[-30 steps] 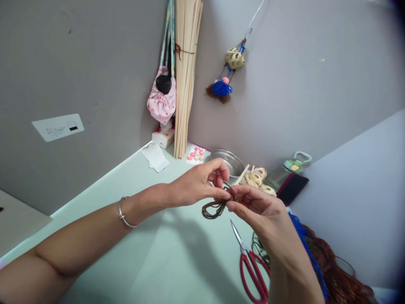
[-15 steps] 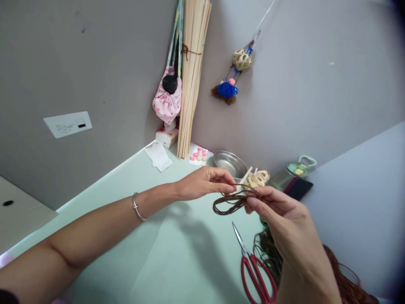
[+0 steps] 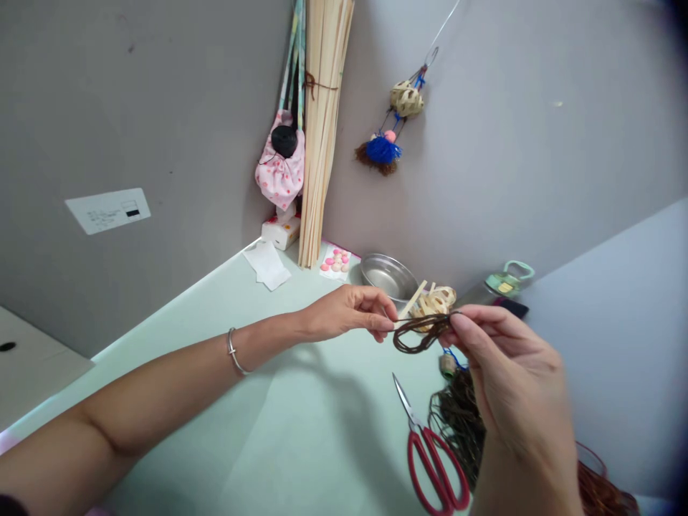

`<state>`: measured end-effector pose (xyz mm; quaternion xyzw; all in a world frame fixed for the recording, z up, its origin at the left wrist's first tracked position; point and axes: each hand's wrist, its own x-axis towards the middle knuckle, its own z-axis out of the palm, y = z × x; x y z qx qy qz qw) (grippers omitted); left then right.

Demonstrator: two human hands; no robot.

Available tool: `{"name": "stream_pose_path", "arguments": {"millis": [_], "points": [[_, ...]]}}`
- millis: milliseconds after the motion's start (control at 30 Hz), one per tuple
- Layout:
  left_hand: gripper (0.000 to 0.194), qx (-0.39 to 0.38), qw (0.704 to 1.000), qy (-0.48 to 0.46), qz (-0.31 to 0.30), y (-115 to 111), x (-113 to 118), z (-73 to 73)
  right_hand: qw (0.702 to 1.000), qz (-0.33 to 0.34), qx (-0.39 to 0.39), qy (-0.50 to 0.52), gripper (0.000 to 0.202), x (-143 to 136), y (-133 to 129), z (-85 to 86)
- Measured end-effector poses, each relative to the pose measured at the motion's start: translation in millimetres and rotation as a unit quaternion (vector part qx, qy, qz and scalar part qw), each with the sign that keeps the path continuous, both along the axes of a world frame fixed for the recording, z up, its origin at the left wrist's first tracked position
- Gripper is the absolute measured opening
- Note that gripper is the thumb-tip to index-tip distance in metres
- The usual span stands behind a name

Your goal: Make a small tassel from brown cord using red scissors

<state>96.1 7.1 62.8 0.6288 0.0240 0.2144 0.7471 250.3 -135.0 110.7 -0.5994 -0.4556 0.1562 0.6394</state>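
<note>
A small looped bundle of dark brown cord (image 3: 416,335) hangs in the air between my hands. My right hand (image 3: 505,365) pinches its right end between thumb and fingers. A thin strand runs from the bundle to the fingertips of my left hand (image 3: 352,313), which are closed on it. Red-handled scissors (image 3: 434,462) lie on the pale green table (image 3: 301,430) below the bundle, blades pointing away. Behind the cord sits a pile of curled pale strips (image 3: 436,297).
At the back are a metal bowl (image 3: 388,276), pink beads (image 3: 336,261), white paper (image 3: 267,265), a tissue box (image 3: 279,233) and upright wooden strips (image 3: 321,143). Dark cord (image 3: 456,416) and a bottle (image 3: 497,285) are at the right.
My right hand has moved right with the looped bundle, away from my left hand. The strand between them is now longer. The view has shifted slightly.
</note>
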Motion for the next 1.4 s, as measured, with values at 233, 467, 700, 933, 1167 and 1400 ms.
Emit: {"name": "stream_pose_path", "arguments": {"millis": [233, 467, 700, 933, 1167, 1400], "points": [[0.023, 0.124, 0.988, 0.023, 0.087, 12.1, -6.8, 5.1, 0.998, 0.039, -0.04, -0.042, 0.01, -0.3, -2.7, -0.4], [0.04, 0.126, 0.988, 0.011, 0.087, -9.1, -14.9, 17.9, 0.989, 0.105, -0.079, -0.06, 0.004, -18.8, 3.8, -1.6], [0.02, 0.072, 0.997, -0.016, 0.028, -13.4, -12.0, 17.1, 0.995, 0.088, -0.045, -0.019, 0.005, -22.9, 9.7, -8.2], [0.012, -0.02, 0.997, -0.081, -0.003, -0.1, -13.0, 19.0, 0.996, 0.088, 0.007, 0.027, 0.008, -24.3, 12.4, -15.4], [0.012, -0.107, 0.99, -0.087, 0.02, -0.6, -12.7, 20.0, 0.994, 0.096, 0.011, 0.047, 0.009, -26.9, 14.1, -17.8], [0.015, -0.073, 0.994, -0.082, 0.021, 0.3, -12.1, 17.2, 0.996, 0.078, 0.026, 0.022, 0.017, -28.8, 14.5, -15.2]]}}
